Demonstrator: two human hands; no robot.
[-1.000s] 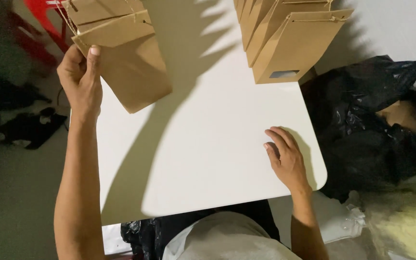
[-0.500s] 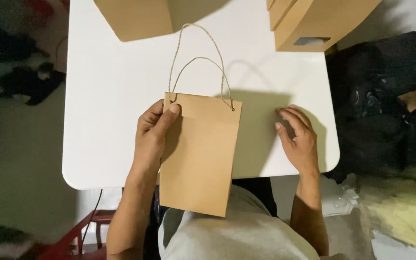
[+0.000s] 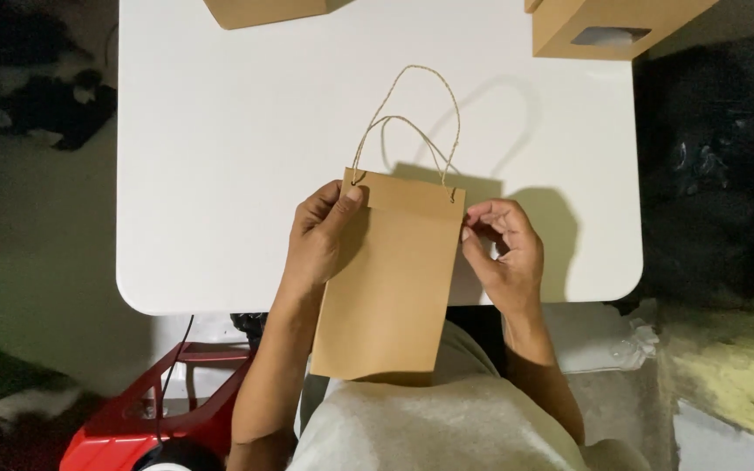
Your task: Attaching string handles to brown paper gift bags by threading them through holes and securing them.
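A flat brown paper bag (image 3: pixel 390 279) with twine handles (image 3: pixel 412 122) lies over the near edge of a white table (image 3: pixel 220 174), its bottom hanging toward my lap. My left hand (image 3: pixel 320 235) grips the bag's upper left edge, thumb on top near the handle hole. My right hand (image 3: pixel 503 253) touches the bag's upper right edge with its fingertips; the fingers are curled and it is unclear whether they pinch the paper.
Another brown bag (image 3: pixel 263 10) lies at the table's far edge. A brown box with a window (image 3: pixel 608 26) stands at the far right corner. A black plastic sack (image 3: pixel 717 174) sits to the right, a red stool (image 3: pixel 150 410) at lower left.
My left hand took a bag from the far-left stack and brought it to the near edge. My right hand lifted off the table and moved to the bag's right edge.
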